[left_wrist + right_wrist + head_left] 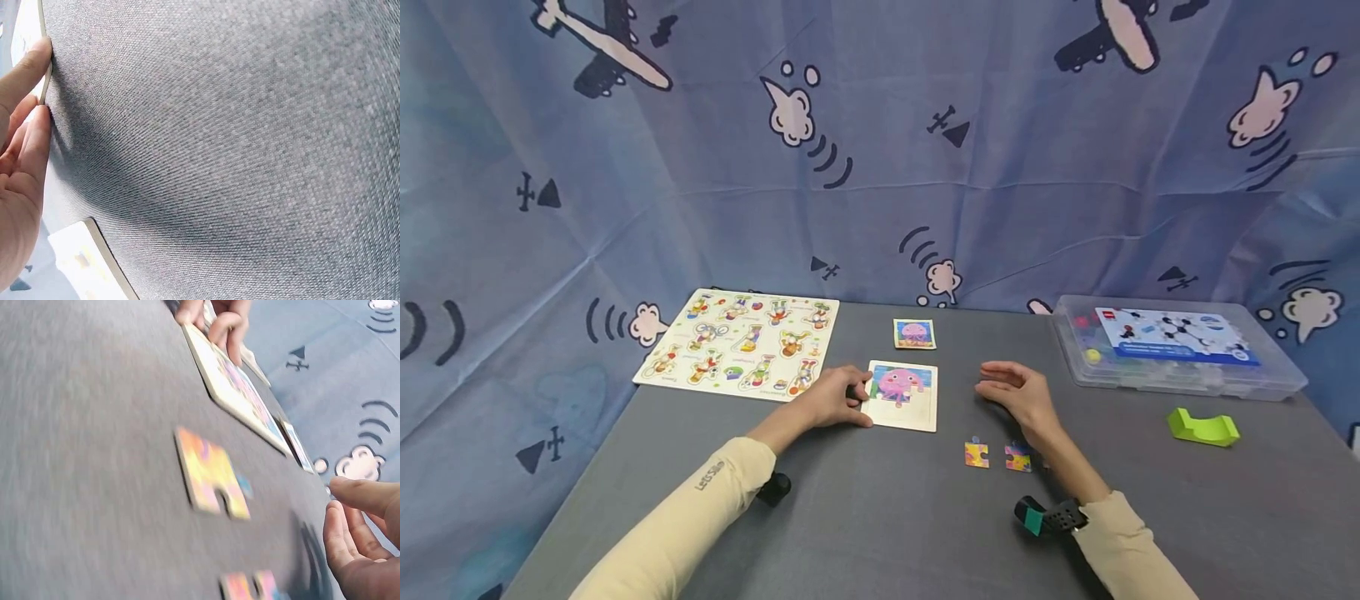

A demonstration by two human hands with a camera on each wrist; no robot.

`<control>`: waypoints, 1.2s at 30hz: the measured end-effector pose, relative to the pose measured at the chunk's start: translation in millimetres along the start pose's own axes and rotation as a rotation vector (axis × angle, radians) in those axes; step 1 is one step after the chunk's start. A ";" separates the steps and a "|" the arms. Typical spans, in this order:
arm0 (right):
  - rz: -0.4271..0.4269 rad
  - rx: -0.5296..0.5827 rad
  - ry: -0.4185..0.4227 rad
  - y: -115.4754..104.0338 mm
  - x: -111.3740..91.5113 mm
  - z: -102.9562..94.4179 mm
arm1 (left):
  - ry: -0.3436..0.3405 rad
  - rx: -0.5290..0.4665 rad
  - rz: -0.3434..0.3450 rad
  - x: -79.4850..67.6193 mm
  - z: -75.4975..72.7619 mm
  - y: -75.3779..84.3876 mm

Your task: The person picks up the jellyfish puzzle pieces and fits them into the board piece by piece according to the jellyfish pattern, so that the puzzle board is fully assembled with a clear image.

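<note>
Sleeves [677, 517], cream, a pair, the left one printed with small dark lettering. Strap [1063, 517], black, worn at the right wrist. Puzzle pieces, two, loose and side by side on the grey worktop [865, 525], near the right wrist: left piece [977, 455], yellow and orange, knob pointing away; right piece [1018, 458], pink, yellow and purple, notched. Curved stand [1204, 428], lime green, well apart at far right. Hands, two, bare: right hand [1018, 396], half open and raised over the worktop, fingers loosely curved, nothing held; left hand [831, 396], thumb and bent fingers gripping the left edge of the puzzle board [919, 417]. Same board square, pale-rimmed, set mid-worktop between both hands; pink octopus picture across the upper part, pale ground showing below. Large board [741, 343], off-white, covered with dressed figures, just beside the left hand. Picture tile [913, 334], small, also octopus-printed, just beyond the puzzle board. Case [1180, 342], clear plastic, labelled, at far right. Backdrop [880, 167], blue cloth, printed with planes and clouds, hung behind everything.
</note>
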State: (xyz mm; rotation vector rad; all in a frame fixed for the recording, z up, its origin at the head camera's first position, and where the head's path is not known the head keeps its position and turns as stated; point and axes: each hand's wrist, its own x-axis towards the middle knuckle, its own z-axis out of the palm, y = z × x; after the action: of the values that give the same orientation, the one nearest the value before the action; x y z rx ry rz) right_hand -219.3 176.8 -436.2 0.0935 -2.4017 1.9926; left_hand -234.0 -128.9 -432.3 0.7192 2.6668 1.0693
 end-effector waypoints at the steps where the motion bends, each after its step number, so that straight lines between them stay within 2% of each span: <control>1: 0.003 -0.003 0.000 0.5 -1.0 -4.5 | 0.000 0.000 -0.003 -0.1 0.2 -0.4; 6: 0.013 -0.015 0.003 4.0 -6.6 -28.0 | 0.002 0.011 -0.006 -0.1 1.3 -1.9; 10: -0.036 -0.072 0.005 6.7 -10.7 -45.8 | 0.003 0.019 -0.001 0.2 1.3 -1.5; 16: -0.108 -0.285 -0.002 8.0 -13.8 -69.7 | 0.002 0.010 0.000 1.0 -1.6 0.2; 20: -0.112 -0.394 -0.031 8.4 -17.3 -82.8 | -0.005 -0.001 0.004 1.2 -4.3 1.4; 26: -0.095 -0.412 -0.085 12.7 -23.4 -92.7 | -0.008 0.004 0.008 0.8 -4.8 0.6; 36: -0.098 -0.487 -0.086 16.3 -27.9 -92.1 | -0.014 -0.021 -0.002 -0.6 -4.7 2.1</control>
State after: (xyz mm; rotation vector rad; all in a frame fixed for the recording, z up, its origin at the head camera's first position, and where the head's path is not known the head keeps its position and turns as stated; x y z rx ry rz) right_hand -194.5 271.3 -436.6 0.2827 -2.7937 1.3412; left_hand -234.4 -130.7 -427.5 0.7166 2.6400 1.0866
